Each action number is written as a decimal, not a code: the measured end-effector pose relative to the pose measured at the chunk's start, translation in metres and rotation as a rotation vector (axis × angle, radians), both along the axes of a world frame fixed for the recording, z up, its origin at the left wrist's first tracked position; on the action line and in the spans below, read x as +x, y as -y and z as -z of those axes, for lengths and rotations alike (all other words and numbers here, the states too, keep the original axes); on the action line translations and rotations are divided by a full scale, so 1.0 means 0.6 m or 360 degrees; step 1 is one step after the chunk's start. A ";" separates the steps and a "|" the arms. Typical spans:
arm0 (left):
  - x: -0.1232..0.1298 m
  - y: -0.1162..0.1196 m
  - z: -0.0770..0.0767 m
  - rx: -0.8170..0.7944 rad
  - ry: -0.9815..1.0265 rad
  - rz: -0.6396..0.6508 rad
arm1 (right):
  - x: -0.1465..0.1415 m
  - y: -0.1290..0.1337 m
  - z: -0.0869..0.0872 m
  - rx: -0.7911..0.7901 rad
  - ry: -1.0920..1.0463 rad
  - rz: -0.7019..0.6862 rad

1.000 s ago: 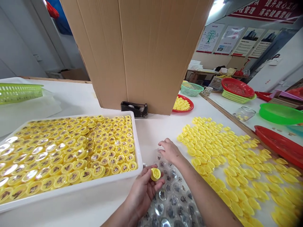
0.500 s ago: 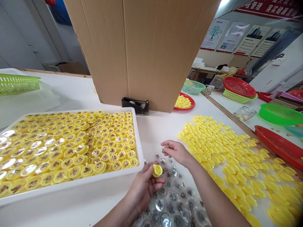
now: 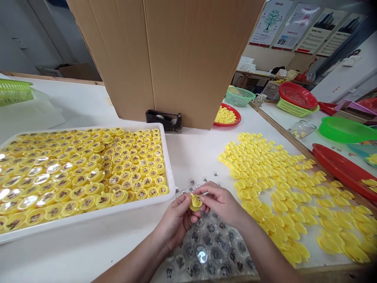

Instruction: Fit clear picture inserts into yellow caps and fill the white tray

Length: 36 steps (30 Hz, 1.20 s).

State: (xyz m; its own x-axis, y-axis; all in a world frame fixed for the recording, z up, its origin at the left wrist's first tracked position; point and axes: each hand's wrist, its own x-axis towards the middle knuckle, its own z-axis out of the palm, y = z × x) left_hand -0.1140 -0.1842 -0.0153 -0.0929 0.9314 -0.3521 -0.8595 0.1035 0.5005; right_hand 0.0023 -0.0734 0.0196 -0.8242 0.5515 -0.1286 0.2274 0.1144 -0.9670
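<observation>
A small round yellow plastic piece [image 3: 194, 205] with a raised rim is pinched in my left hand [image 3: 176, 215], thumb on top and fingers beneath. At its right side, the closed fingertips of my right hand [image 3: 222, 202] hold a small clear disc against the yellow face; the fingers partly hide it. Below both hands spreads a heap of clear round discs [image 3: 216, 251] with dark prints. To the left, a white tray [image 3: 169, 165] is filled with rows of yellow pieces [image 3: 88, 200] with printed clear faces.
Many loose yellow pieces [image 3: 256, 173] cover the table's right side. Behind stand a large cardboard box [image 3: 173, 59] and a black tape dispenser [image 3: 164, 120]. A red plate [image 3: 238, 120] of yellow pieces lies beyond, with red trays [image 3: 338, 169] and a green basin [image 3: 344, 129] farther right.
My right hand has come down and left from above the clear discs to the yellow piece, bringing a small clear disc. My left hand still holds the yellow piece. The view has shifted slightly.
</observation>
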 end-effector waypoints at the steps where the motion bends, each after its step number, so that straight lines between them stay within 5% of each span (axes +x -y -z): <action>1: -0.001 0.001 0.001 0.0006 0.0010 0.0005 | 0.002 0.003 -0.007 0.0101 0.0014 -0.0039; 9: 0.000 0.006 0.002 -0.0076 0.0056 0.0043 | 0.016 0.008 -0.053 0.1027 0.0316 -0.0414; 28: -0.001 0.009 -0.003 0.0022 -0.0181 -0.0035 | 0.026 0.029 -0.035 0.1031 0.0191 -0.0050; 36: 0.002 0.008 -0.002 -0.0047 -0.0468 -0.0137 | 0.030 0.041 -0.030 0.1266 0.0300 -0.0063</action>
